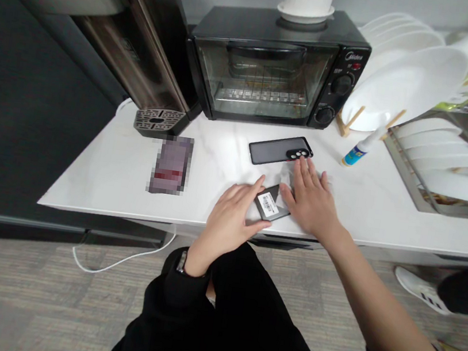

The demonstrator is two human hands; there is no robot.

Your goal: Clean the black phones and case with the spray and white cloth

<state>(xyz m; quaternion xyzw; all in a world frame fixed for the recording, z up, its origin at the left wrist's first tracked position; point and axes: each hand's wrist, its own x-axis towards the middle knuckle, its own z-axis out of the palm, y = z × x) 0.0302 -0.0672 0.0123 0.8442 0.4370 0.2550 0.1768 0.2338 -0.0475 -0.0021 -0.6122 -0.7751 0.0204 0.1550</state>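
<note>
Black-clothed lap (252, 312) below, my left hand (231, 211) brackets a dark rectangular phone (274, 204), crosswise toward my right hand (312, 201), its hold unclear.

On the bench (98, 179), a phone (268, 203) lies before a phone case (269, 150); a toaster oven (265, 78) stands behind both, a bottle (354, 155) and dish rack (404, 175) to their right.

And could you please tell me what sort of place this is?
It looks like a kitchen or pantry corner: a toaster oven stands on the counter, white plates stand to its right, and what seems a drink dispenser is on its left.
</note>
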